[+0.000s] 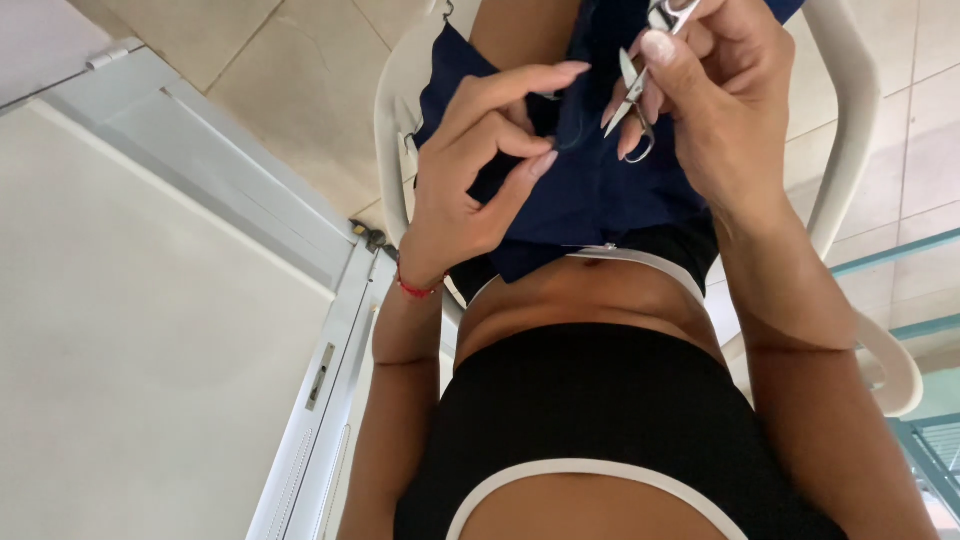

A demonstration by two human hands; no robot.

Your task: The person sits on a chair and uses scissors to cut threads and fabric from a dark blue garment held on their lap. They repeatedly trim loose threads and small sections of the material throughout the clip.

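Sitting in a white plastic chair (850, 120), with dark blue cloth (600, 190) lying across the lap. Left hand (480, 170) pinching a fold of the cloth between thumb and curled fingers, index finger stretched out above it. Right hand (710, 100) closing around small silver scissors (635, 100), blades pointing down at the cloth just beside the left fingertips. Wearing a red string bracelet (415, 288) on the left wrist. Showing pale floor tiles (300, 70) beneath.
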